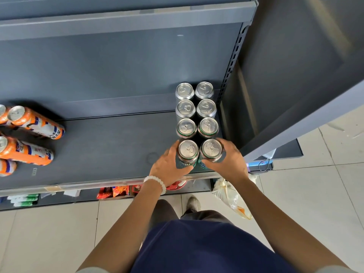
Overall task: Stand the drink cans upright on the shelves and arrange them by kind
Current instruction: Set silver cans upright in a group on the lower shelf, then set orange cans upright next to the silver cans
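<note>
Progress approx half: green cans upright in 2 rows, 8 total. Left hand fingers wrap front-left can, right hand wraps front-right can. Orange cans lying flat, well left of fingers, not yet stood.

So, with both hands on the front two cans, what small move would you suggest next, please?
Probably let go and reach for the orange cans: the left hand and right hand grip the front pair, upright and level with the rows behind, while the orange ones lie tipped.
</note>
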